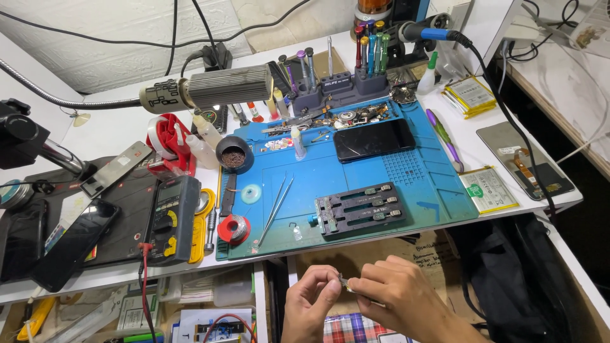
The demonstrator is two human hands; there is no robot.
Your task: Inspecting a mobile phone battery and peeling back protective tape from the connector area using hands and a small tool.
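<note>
Both hands meet below the table point(508, 209) edge: left hand point(311, 302) and right hand point(394, 292) pinch one small metal part point(345, 282) between fingertips. Blue mat point(356, 184), phone point(373, 140), tweezers point(274, 209) and clamp point(359, 208) lie untouched above.

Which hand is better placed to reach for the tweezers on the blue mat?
Probably the left hand: it sits nearer the thin metal tweezers on the blue silicone mat. The right hand is farther right.

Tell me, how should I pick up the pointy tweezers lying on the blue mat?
Probably grip the tweezers around the middle of their thin legs, coming straight down from above. They lie flat on the blue mat with bare mat on both sides. Stay off the far end, likely the sharp tips.
</note>
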